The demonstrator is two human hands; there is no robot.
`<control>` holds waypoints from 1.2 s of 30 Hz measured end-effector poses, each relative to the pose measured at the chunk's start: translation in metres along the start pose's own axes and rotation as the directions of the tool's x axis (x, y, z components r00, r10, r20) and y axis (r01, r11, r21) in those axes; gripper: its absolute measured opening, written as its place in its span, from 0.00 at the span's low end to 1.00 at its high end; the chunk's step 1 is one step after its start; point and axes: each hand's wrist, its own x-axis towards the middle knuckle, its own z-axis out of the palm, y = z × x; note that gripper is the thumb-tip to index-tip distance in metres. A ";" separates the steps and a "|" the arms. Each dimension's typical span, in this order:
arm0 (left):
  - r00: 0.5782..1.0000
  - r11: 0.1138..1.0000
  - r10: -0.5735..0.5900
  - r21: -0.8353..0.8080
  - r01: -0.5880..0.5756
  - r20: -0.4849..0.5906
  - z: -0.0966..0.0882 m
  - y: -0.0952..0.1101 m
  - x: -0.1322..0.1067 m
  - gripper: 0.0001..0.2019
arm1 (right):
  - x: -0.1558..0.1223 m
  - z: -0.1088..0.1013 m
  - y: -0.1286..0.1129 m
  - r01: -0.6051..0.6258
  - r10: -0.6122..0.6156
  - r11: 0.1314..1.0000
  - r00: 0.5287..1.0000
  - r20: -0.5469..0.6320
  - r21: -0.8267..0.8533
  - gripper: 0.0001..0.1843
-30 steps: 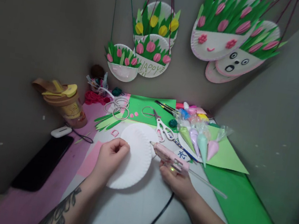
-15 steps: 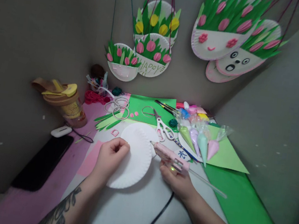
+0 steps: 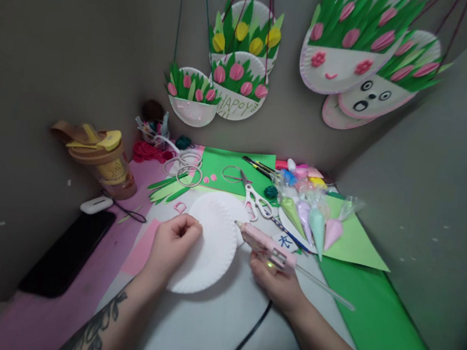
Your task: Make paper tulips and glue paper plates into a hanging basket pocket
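A white paper plate [image 3: 214,248] lies on the table in front of me, over another plate's rim. My left hand [image 3: 171,246] rests on the plate's left edge with its fingers curled shut, pinching the rim. My right hand [image 3: 277,281] grips a pink glue gun [image 3: 264,246] whose nozzle points left and touches the plate's right rim. A clear glue stick juts from the back of the gun, and a black cord [image 3: 241,343] runs from it toward me.
Scissors [image 3: 254,198], a pencil, coloured piping bags [image 3: 312,219], metal rings [image 3: 186,169] and green paper sheets [image 3: 374,319] lie behind and right. A yellow-lidded bottle [image 3: 101,161], a phone [image 3: 67,255] and pink paper are on the left. Decorated plates hang on the wall.
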 end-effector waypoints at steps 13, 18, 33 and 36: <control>0.999 1.000 0.003 -0.003 -0.003 -0.036 -0.001 0.001 0.000 0.07 | -0.002 -0.001 0.005 -0.068 0.067 0.996 0.998 0.018 0.058 0.27; 0.999 1.000 -0.012 -0.007 0.012 -0.040 -0.001 0.001 0.001 0.07 | 0.001 0.001 -0.003 -0.030 0.026 0.996 0.999 0.043 0.082 0.26; 0.997 0.999 -0.018 -0.041 0.015 -0.073 -0.002 -0.003 0.002 0.07 | -0.001 0.002 0.001 -0.029 0.027 0.998 0.999 0.046 0.048 0.26; 0.997 0.999 -0.022 -0.048 0.018 -0.078 -0.002 -0.003 0.002 0.07 | 0.001 0.003 -0.003 0.009 -0.014 0.997 0.997 0.071 0.072 0.26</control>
